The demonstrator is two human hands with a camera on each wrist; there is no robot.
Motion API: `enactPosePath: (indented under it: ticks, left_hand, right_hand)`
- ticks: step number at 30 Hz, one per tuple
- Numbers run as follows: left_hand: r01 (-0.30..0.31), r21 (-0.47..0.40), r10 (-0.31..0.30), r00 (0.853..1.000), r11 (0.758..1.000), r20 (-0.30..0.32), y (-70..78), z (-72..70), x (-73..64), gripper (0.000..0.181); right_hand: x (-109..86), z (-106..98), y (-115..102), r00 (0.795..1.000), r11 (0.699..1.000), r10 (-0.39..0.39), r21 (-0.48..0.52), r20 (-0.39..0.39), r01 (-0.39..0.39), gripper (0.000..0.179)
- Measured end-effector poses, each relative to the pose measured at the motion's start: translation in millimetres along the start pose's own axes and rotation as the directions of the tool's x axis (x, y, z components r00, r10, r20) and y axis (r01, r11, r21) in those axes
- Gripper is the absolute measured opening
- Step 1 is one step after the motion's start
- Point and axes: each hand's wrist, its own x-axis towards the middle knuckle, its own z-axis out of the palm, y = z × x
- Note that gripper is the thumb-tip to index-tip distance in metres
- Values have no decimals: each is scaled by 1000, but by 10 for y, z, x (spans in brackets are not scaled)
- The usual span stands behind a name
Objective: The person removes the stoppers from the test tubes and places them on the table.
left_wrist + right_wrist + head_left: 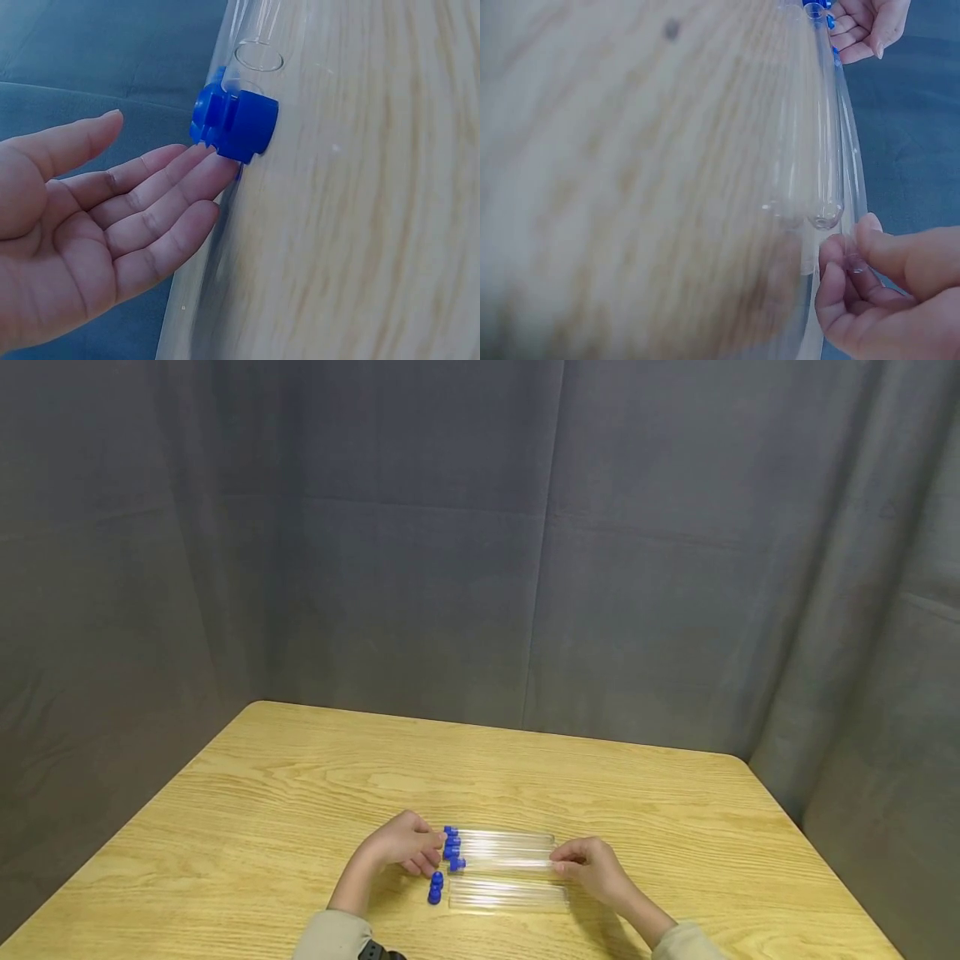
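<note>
Several clear test tubes with blue caps [452,842] lie side by side on the table. My right hand [588,865] pinches the rounded end of the nearest capped test tube [506,864] between thumb and fingers. In the right wrist view, that hand [892,289] curls at the tube's end. My left hand [408,843] is at the capped ends, palm facing them. In the left wrist view, the fingers of that hand [127,217] extend loosely, their tips at the blue caps [244,124]. Whether they touch the caps I cannot tell.
Closer to me lie several uncapped test tubes [510,895]. Loose blue caps [435,889] stand to their left, below my left hand. The wooden table [315,760] is bordered by grey curtains [412,593] at the back and sides.
</note>
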Motion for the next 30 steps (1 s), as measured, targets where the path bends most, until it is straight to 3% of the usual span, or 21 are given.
enactPosePath:
  ticks: [16, 23, 30]
  left_hand:
    - [29, -1, -29, 999, 1000, -30, 33, 37, -3, 28]
    - [20, -51, -21, 999, 999, -24, 40, 37, 6, 28]
    - [5, -84, -8, 999, 996, -32, 73, 39, 8, 29]
  right_hand:
    - [-70, -52, -35, 992, 976, 94, 204, -84, -75, 22]
    - [-81, -81, -96, 961, 955, 214, 246, -174, -168, 22]
    - [-95, -131, -207, 932, 937, 273, 287, -239, -201, 23]
